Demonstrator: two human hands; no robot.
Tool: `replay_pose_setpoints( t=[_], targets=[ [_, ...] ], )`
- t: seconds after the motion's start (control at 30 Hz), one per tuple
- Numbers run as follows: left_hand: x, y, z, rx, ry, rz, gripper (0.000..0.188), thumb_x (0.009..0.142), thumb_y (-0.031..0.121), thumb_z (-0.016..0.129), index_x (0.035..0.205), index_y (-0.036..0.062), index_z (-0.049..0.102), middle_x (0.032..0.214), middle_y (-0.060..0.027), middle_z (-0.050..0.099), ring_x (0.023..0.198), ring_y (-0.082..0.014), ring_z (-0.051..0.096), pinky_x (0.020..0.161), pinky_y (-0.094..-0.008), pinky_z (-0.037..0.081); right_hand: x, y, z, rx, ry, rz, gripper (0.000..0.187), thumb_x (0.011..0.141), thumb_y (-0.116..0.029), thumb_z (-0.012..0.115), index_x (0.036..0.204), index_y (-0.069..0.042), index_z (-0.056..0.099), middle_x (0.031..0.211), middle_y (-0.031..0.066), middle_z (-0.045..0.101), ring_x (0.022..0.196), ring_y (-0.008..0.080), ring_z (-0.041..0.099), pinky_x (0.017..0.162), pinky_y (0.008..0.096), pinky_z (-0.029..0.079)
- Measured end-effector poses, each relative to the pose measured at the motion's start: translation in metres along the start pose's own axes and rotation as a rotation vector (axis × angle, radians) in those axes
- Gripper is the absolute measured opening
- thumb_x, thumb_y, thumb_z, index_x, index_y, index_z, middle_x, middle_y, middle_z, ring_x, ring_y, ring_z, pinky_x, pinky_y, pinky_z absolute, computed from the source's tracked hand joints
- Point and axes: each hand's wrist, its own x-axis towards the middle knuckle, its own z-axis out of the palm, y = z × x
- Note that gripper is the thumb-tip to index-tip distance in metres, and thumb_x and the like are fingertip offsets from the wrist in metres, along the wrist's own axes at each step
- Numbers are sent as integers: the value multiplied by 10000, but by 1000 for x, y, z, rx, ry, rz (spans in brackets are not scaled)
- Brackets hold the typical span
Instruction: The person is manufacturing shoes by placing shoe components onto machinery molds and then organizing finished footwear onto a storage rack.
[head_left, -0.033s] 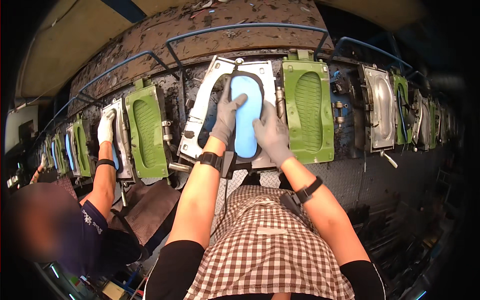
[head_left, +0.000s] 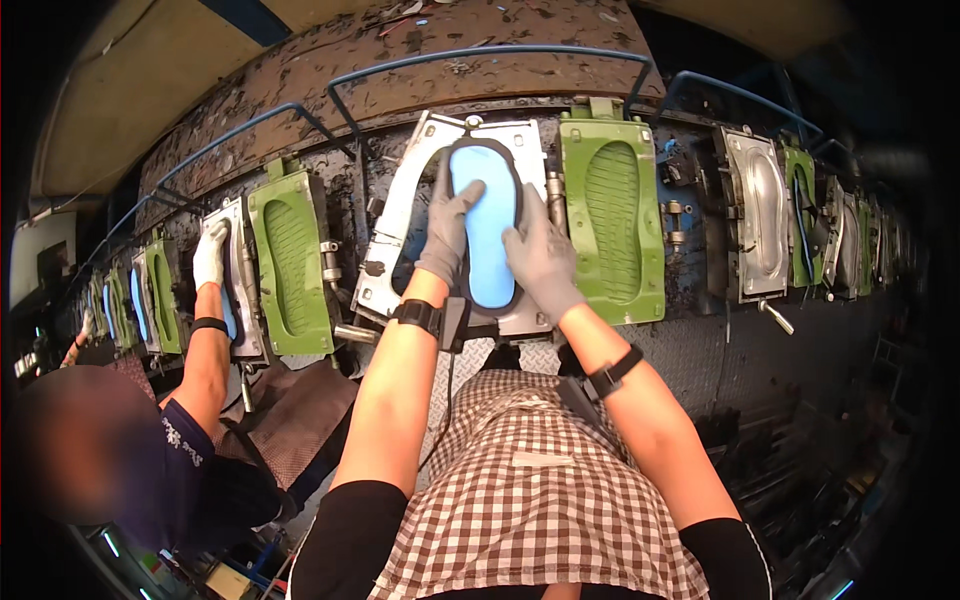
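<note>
While the blue insole [head_left: 490, 250] lies between them, left fingers [head_left: 443, 197] grip its left edge; right fingers [head_left: 534, 212] hold its right edge.

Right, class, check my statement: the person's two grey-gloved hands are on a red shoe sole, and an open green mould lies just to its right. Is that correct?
Not quite: the head view shows that the shoe sole is blue, not red. The grey-gloved left hand and right hand are on it, and the open green mould lies just to its right.
</note>
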Motion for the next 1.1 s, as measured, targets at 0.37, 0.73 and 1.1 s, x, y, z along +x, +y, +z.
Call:
replay_pose_setpoints(
  t=[0.37, 0.73, 1.1],
  targets=[
    [-80, -36, 27, 843, 411, 354, 597, 1012, 152, 615, 1513, -60, 370, 1508, -198, 458, 1362, -280, 467, 1164, -380, 349, 7, 198, -200, 324, 533, -121, 384, 960, -236, 646, 1300, -59, 621, 1161, 197, 699, 1065, 334, 680, 934, 403, 530],
    [-127, -205, 489, 766, -939, 355, 359, 1006, 285, 524, 1212, 40, 688, 1156, -185, 708, 1126, -376, 643, 1043, -440, 474, 23, 513, -393, 920, 697, 830, 522, 911, -261, 696, 1340, -36, 502, 1069, 110, 630, 751, 190, 683, 512, 276, 491],
    [-136, -175, 487, 1622, -1374, 86, 475, 997, 436, 520, 798, 87, 774, 901, -158, 711, 951, -301, 660, 948, -494, 437, 3, 555, -415, 1912, 25, 873, 129, 989, -220, 663, 1071, -121, 648, 858, 15, 675, 677, 113, 623, 541, 286, 491]
  ],
)
